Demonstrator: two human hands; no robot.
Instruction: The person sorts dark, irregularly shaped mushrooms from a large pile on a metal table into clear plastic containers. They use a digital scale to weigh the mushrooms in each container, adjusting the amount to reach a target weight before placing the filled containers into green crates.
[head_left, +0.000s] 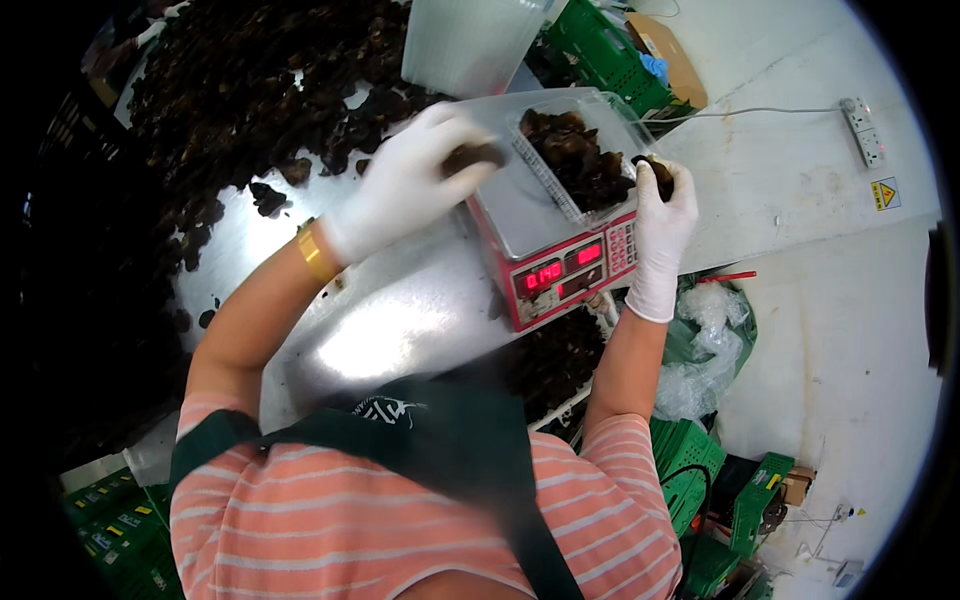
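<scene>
White gloves cover both hands. Between the thumb and fingers of my left hand (420, 176) is a dark brown piece of wood ear fungus (474, 158), blurred, over the left part of the scale's metal pan (517, 217). A clear plastic tray (549, 180) full of fungus pieces (574, 157) rests on the right part of that pan. My right hand (670, 206) pinches another dark piece (658, 178) at the tray's right edge. Under the pan is a red digital scale (517, 319), its display lit with red digits.
Loose fungus (255, 90) is heaped on the metal table (405, 300). Stacked clear trays (472, 45) stand behind the scale. A green crate (607, 56) is at the back right. A cable runs to a power strip (864, 133). Another person's gloved hand (152, 32) shows far left.
</scene>
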